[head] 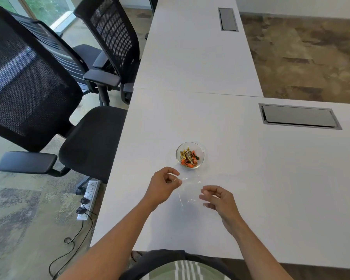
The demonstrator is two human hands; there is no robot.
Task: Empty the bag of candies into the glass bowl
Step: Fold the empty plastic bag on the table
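A small glass bowl (pixel 190 145) stands on the white table (pixel 261 188), holding gold, orange and green wrapped candies (pixel 188 157). Just in front of it a clear plastic bag (pixel 189 190) hangs empty between my hands. My left hand (pixel 163 184) pinches the bag's upper left edge between thumb and fingers. My right hand (pixel 217 199) has its fingertips at the bag's right side; whether it grips the film is unclear. Both hands hover low over the table, a short way nearer to me than the bowl.
Two grey cable hatches (pixel 298 116) (pixel 228 19) are set into the table. Black mesh office chairs (pixel 34 91) (pixel 113 39) stand along the table's left side. A white power strip (pixel 89 199) with black cables lies on the carpet below.
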